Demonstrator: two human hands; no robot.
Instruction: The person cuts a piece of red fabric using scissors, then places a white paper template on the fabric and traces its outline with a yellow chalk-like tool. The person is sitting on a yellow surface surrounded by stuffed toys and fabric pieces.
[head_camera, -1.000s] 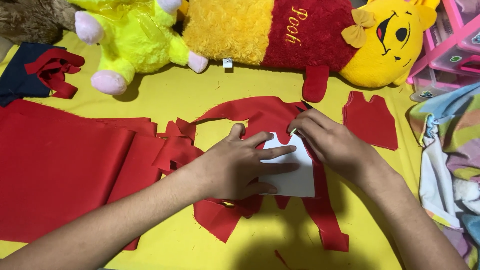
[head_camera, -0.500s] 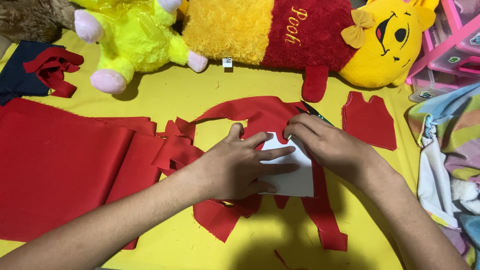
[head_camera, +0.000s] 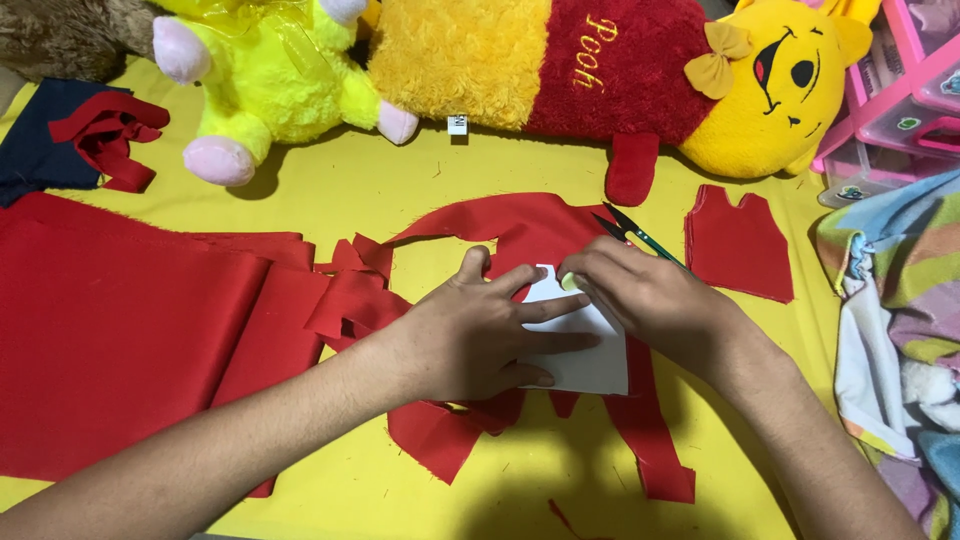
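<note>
Left hand: the left hand (head_camera: 470, 335) lies flat, fingers spread wide, pressing a white paper piece (head_camera: 590, 350) down onto red cloth (head_camera: 520, 225); it grips nothing.
Right hand: the right hand (head_camera: 640, 295) rests on the upper edge of the paper, fingers curled narrow, fingertips (head_camera: 570, 283) pinched at the paper's top corner. Whether they hold a small tool there I cannot tell.
Paper piece: near the middle of the yellow table (head_camera: 400, 190), directly under both hands, its long side running from near the middle towards the near right.
Key relation: the scissors (head_camera: 635, 235) lie just beyond the right hand, touching or nearly touching its knuckles, long axis slanting from far left to near right; the right hand is much the nearer.
Red cloth: thin, matte, ragged cut edges, strips trailing towards the near edge.
Folded red cloth (head_camera: 120, 330): a smooth broad stack by the left edge.
Cut red shape (head_camera: 738, 245): small, vest-like, right of the scissors.
Far edge: a fuzzy yellow-green plush toy (head_camera: 265, 85) and a long yellow-and-red plush bear (head_camera: 600, 70).
Right edge: striped soft cloth (head_camera: 900, 300), pink plastic drawers (head_camera: 890, 90).
</note>
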